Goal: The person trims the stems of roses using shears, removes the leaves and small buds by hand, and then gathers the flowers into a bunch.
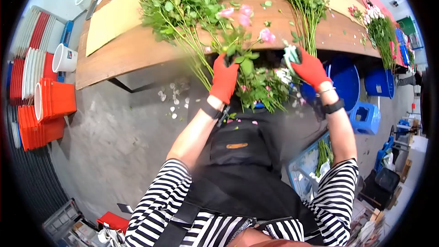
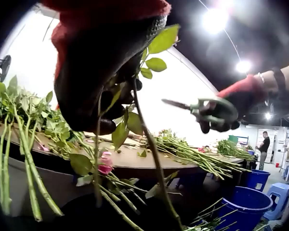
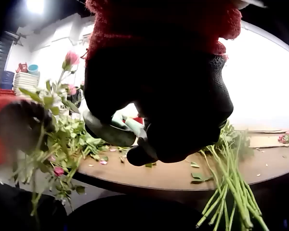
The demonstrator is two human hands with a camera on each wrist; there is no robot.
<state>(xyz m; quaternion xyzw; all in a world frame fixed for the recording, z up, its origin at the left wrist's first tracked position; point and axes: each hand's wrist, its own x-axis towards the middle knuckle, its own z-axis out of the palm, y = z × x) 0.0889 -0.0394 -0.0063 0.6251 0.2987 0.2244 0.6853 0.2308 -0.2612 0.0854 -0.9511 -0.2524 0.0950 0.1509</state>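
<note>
My left hand (image 1: pixel 224 77), in a red glove with a dark palm, grips a leafy rose stem (image 2: pixel 154 154). Pink roses (image 1: pixel 267 35) show just beyond this hand in the head view. My right hand (image 1: pixel 313 68), gloved alike, holds scissors (image 1: pixel 290 56) with pale green handles, the blades apart from the stem. In the left wrist view the scissor blades (image 2: pixel 177 104) point towards the left hand. Below and between the hands stands a bunch of cut roses (image 1: pixel 263 92) with leaves and small pink blooms.
On the wooden table (image 1: pixel 256 18) lie a large pile of roses (image 1: pixel 180 4) at left and a bundle (image 1: pixel 305 11) at right, stems overhanging the near edge. Blue buckets (image 1: pixel 344 80) and a blue stool (image 1: pixel 365 118) stand at right. A crate (image 1: pixel 299 180) with cut stems sits low by the right arm.
</note>
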